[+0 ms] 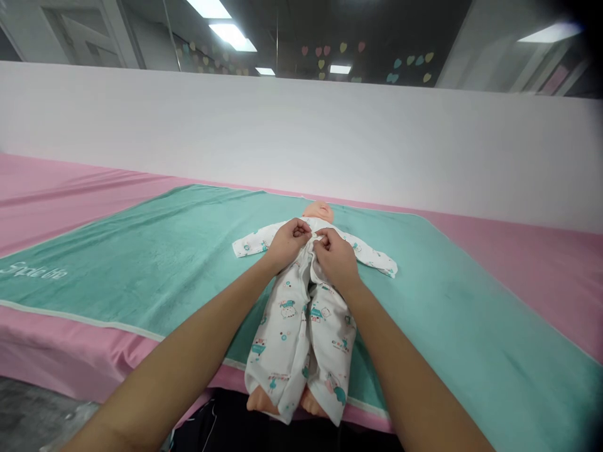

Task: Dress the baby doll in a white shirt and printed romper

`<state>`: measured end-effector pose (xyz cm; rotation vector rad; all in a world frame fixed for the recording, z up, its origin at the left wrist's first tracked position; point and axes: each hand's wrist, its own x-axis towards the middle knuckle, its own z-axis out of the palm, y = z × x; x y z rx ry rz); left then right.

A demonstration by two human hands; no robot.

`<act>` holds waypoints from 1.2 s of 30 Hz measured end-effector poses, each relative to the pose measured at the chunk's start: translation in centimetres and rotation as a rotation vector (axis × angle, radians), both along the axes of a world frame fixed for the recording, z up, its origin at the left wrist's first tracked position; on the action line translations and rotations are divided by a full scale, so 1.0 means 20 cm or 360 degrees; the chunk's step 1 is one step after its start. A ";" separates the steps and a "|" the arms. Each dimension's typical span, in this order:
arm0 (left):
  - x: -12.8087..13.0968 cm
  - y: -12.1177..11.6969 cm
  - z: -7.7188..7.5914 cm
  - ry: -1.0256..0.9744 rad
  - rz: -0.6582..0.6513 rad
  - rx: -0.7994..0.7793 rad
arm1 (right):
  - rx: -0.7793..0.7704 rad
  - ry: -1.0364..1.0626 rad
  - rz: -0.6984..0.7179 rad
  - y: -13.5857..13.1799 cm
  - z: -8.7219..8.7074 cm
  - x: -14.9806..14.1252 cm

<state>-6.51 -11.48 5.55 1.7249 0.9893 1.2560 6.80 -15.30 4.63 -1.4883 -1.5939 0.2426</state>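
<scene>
A baby doll [318,211] lies on its back, head away from me, dressed in a white printed baby romper [282,314]. The sleeves stretch out to both sides, and the doll's feet show at the leg ends near me. At the chest, my left hand [291,242] pinches the romper's front edge. Close beside it, my right hand [335,254] pinches the other side of the same front opening. The fingertips of both hands almost meet there, and whatever fastening lies between them is too small to make out. Below my hands the front falls slightly apart between the legs.
A green towel [141,263] with white edging and lettering lies under the doll. Beneath it is a pink cover [85,182] on the table. A low white wall [301,138] runs along the back, with dark glass bearing heart stickers above it.
</scene>
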 end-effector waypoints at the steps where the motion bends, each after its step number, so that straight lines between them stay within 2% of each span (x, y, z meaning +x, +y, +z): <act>1: 0.00 0.00 0.00 0.0000 0.0006 0.0001 | 0.0000 -0.0006 0.0002 0.00 0.00 0.00; 17: 0.00 0.00 0.00 0.0050 0.0033 0.0020 | -0.0024 -0.0027 0.0000 -0.01 0.01 0.00; 36: 0.01 -0.03 0.03 0.0379 0.0134 0.0149 | 0.0002 -0.0083 0.0008 -0.01 0.00 0.00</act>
